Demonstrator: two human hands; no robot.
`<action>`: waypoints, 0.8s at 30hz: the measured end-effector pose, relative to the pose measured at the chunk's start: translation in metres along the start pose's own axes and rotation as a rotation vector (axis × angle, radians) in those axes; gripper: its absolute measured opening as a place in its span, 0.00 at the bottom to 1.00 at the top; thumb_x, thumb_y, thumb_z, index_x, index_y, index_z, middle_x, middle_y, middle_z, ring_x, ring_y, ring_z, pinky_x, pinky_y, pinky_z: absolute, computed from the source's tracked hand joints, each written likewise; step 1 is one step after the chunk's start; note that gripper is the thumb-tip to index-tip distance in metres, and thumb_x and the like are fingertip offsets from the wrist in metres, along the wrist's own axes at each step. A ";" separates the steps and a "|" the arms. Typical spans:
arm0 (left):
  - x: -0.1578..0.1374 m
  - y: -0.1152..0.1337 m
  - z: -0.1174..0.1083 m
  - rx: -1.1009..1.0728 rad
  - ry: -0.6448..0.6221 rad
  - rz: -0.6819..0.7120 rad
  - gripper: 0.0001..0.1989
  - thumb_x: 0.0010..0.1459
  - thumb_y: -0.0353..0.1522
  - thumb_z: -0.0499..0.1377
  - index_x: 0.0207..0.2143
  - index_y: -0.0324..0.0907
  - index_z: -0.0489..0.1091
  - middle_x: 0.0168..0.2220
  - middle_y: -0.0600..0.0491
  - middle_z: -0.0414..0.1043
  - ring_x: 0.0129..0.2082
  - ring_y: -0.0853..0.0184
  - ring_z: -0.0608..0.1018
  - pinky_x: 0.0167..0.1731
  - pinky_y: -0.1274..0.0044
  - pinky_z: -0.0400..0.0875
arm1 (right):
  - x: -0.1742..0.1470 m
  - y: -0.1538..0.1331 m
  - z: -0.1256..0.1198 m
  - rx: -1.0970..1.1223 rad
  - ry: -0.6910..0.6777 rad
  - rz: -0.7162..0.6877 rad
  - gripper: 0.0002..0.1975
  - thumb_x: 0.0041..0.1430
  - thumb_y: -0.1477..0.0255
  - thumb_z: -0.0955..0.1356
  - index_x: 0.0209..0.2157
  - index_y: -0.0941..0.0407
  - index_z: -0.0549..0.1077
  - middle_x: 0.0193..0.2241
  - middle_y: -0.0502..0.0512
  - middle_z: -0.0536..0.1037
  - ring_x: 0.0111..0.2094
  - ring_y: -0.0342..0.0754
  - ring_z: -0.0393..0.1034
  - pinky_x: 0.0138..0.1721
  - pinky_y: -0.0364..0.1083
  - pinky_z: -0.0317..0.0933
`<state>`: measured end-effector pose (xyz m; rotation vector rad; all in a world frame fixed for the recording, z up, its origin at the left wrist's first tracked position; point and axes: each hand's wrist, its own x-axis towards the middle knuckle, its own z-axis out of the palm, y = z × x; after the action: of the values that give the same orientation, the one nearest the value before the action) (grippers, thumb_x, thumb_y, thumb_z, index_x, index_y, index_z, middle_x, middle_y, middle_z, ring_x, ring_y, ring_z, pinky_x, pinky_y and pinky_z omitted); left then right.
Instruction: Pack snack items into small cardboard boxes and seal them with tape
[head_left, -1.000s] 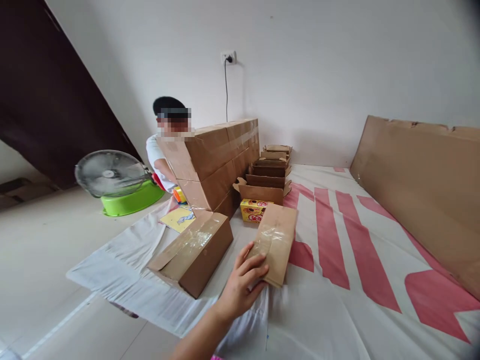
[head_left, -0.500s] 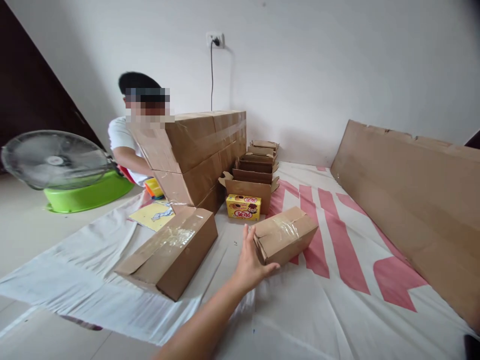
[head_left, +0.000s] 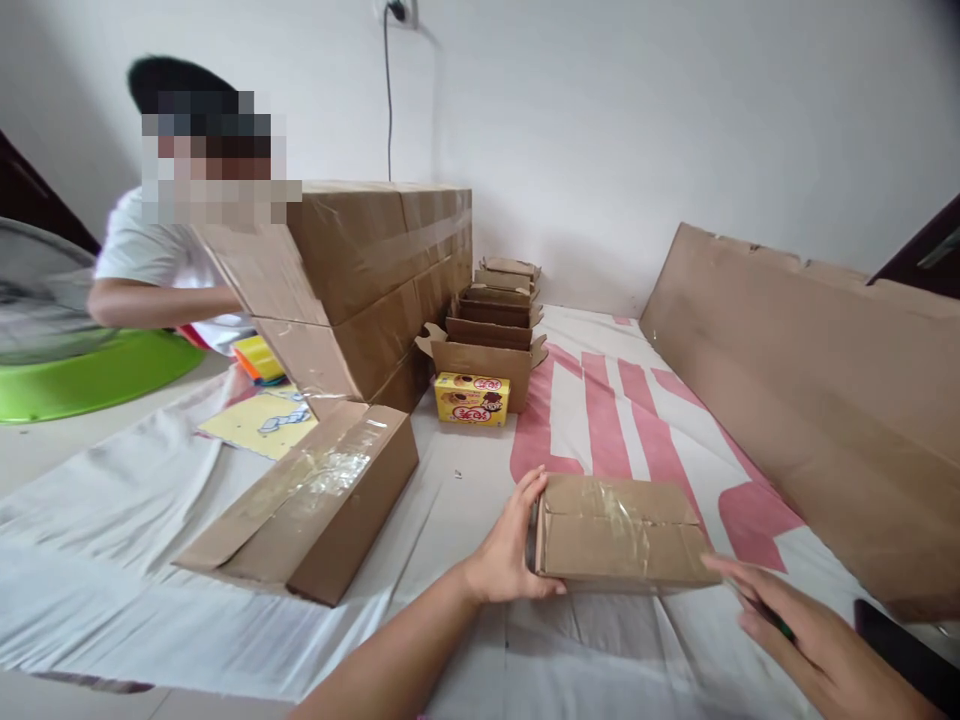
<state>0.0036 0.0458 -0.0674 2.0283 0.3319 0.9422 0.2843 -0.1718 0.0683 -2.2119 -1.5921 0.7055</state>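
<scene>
A small brown cardboard box (head_left: 622, 540), with clear tape across its top, lies before me on the sheet. My left hand (head_left: 510, 545) grips its left end, thumb low at the front and fingers at the back edge. Beside the box's right end is my right hand (head_left: 802, 630), partly blurred, closed round a slim dark tool (head_left: 769, 610) with a green part; most of it is hidden by the fingers. Another taped cardboard box (head_left: 315, 500) lies to the left. Behind my left hand stands a yellow printed pack (head_left: 471, 400).
A row of open cartons (head_left: 491, 340) runs towards the wall beside a stack of taped boxes (head_left: 367, 280). A large cardboard panel (head_left: 810, 400) leans at the right. At the left, a person (head_left: 157, 250) sits near a fan and green basin (head_left: 97, 375).
My right hand has come into view from the right with the slim tool. The held box has turned and come nearer to me. The view has shifted to the right and down.
</scene>
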 end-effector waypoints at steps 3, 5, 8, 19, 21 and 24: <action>0.003 0.008 0.003 0.051 0.042 0.103 0.51 0.45 0.47 0.68 0.64 0.50 0.44 0.67 0.40 0.31 0.67 0.42 0.44 0.61 0.48 0.49 | 0.026 -0.037 -0.006 -0.185 -0.012 -0.157 0.23 0.62 0.54 0.61 0.54 0.51 0.63 0.44 0.57 0.75 0.45 0.54 0.72 0.44 0.52 0.67; 0.003 0.013 0.003 0.077 0.072 0.163 0.39 0.49 0.46 0.66 0.60 0.49 0.53 0.66 0.41 0.35 0.66 0.44 0.48 0.60 0.50 0.52 | 0.040 -0.065 -0.010 -0.265 -0.020 -0.246 0.15 0.66 0.60 0.57 0.48 0.52 0.64 0.42 0.57 0.75 0.41 0.51 0.72 0.39 0.50 0.66; 0.003 0.018 0.001 0.140 0.112 0.237 0.27 0.53 0.44 0.63 0.53 0.47 0.62 0.60 0.42 0.44 0.63 0.46 0.53 0.59 0.52 0.55 | 0.059 -0.098 -0.011 -0.335 -0.045 -0.421 0.12 0.68 0.67 0.54 0.43 0.52 0.66 0.39 0.55 0.74 0.37 0.48 0.71 0.36 0.47 0.63; 0.003 0.015 -0.002 0.263 0.162 0.280 0.24 0.54 0.46 0.61 0.50 0.46 0.68 0.50 0.46 0.51 0.53 0.52 0.61 0.53 0.56 0.63 | 0.110 -0.157 0.023 -0.757 -0.068 -0.708 0.11 0.60 0.82 0.60 0.35 0.56 0.71 0.33 0.52 0.77 0.35 0.48 0.71 0.33 0.45 0.58; 0.003 0.015 -0.002 0.269 0.159 0.283 0.24 0.54 0.46 0.61 0.50 0.46 0.67 0.50 0.46 0.51 0.54 0.52 0.61 0.54 0.56 0.63 | 0.108 -0.162 0.024 -0.815 -0.083 -0.702 0.10 0.60 0.82 0.61 0.35 0.56 0.71 0.34 0.54 0.77 0.36 0.49 0.71 0.34 0.46 0.59; 0.003 0.014 -0.001 0.269 0.162 0.294 0.24 0.55 0.46 0.61 0.50 0.45 0.66 0.51 0.45 0.50 0.56 0.52 0.60 0.55 0.55 0.61 | 0.105 -0.158 0.021 -0.891 -0.104 -0.651 0.11 0.58 0.83 0.61 0.36 0.56 0.71 0.35 0.55 0.77 0.35 0.51 0.72 0.34 0.47 0.60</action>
<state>0.0033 0.0400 -0.0540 2.2926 0.2626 1.3067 0.1751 -0.0217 0.1132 -1.8789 -2.8599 -0.1297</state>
